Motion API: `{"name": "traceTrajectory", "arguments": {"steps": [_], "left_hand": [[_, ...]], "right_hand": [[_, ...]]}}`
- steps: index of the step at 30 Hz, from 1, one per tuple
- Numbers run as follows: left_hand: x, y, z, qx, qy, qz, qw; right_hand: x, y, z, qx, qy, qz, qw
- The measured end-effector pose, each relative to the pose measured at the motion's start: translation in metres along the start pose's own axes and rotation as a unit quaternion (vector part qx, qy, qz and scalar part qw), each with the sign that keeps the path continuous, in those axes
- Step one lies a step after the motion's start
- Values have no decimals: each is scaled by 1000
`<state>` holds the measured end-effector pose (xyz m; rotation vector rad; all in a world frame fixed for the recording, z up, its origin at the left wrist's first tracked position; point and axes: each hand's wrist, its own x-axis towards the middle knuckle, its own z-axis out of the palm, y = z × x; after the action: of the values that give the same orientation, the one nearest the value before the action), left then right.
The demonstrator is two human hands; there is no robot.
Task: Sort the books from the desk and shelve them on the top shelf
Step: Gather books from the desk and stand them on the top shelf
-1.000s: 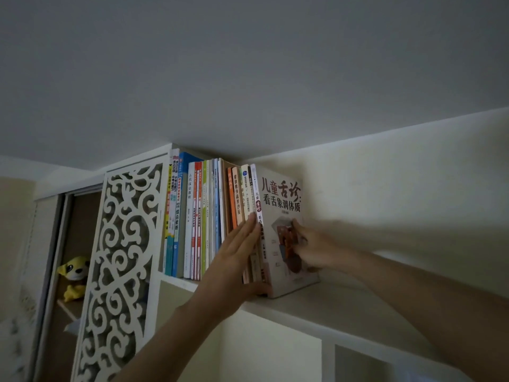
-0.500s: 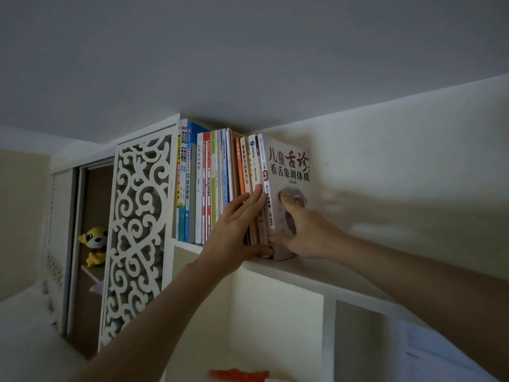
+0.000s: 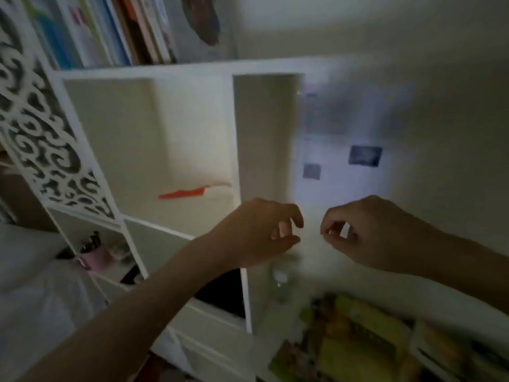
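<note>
Far left there's a white cutout panel [image 3: 41, 128] w/ swirly holes, running diagonally down the side of the shelf unit. Top left, a row of books [image 3: 110, 28] stands upright on the top shelf [image 3: 170, 68], spines packed together, only the bottoms in view. So the task's stuff is up there, well above both hands and touching neither.

Below that shelf is an open cubby w/ a red strip [image 3: 183, 193] lying flat inside, can't tell what it is tbh, too blurry. Lower left cubby has some small dark and purple bits [image 3: 93, 252], also mush.

Left hand [image 3: 256, 232] is mid frame, forearm coming up from bottom left. Fingers loosely curled, thumb under, index hooked over, a gap between them, holding nothing afaict. Right hand [image 3: 366, 230] is just beside it, apart, not touching, forearm coming in from the right edge. Same deal: fingers loosely curled in toward the thumb, nothing in the pinch that I can see.

Behind the hands is a pale sheet [image 3: 341, 172] on the wall w/ a couple dark squares. Bottom right, nearer, there's colourful books [image 3: 355, 340] lying flat, green/yellow covers, very blurred, below both hands.
</note>
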<state>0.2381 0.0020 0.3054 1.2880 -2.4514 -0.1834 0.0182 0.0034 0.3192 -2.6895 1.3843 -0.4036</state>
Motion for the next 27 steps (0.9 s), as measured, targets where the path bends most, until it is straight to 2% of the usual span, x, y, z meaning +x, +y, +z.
{"name": "traceTrajectory", "arguments": {"steps": [2, 5, 7, 9, 11, 13, 14, 16, 21, 25, 26, 27], "left_hand": [[13, 2, 82, -36, -118, -33, 992], [23, 12, 183, -124, -234, -62, 962], [19, 14, 233, -190, -291, -84, 934], [9, 2, 282, -221, -311, -111, 918], [-2, -35, 351, -244, -295, -145, 913], [-7, -57, 403, -297, -270, -183, 897], [-7, -55, 410, -314, -264, -206, 888], [-1, -26, 382, -328, -266, -252, 871], [3, -35, 409, -403, -259, -344, 807], [2, -29, 409, -452, -204, -293, 818], [1, -21, 400, -471, -184, -273, 819], [-2, -18, 397, -500, -162, -275, 805]], "right_hand": [[-43, 57, 68, -9, -65, 124, 990], [-112, 109, 149, 22, -134, 284, 949], [-151, 119, 194, 66, -135, 363, 919], [-183, 121, 240, 102, -152, 410, 893], [-204, 121, 280, 158, -163, 435, 872], [-212, 124, 307, 181, -123, 462, 860], [-210, 122, 314, 202, -96, 483, 846], [-201, 114, 323, 230, -52, 522, 819], [-184, 97, 350, 333, 25, 570, 751], [-182, 94, 355, 440, 123, 625, 634], [-183, 92, 351, 475, 129, 613, 618], [-186, 91, 347, 505, 133, 596, 611]]}}
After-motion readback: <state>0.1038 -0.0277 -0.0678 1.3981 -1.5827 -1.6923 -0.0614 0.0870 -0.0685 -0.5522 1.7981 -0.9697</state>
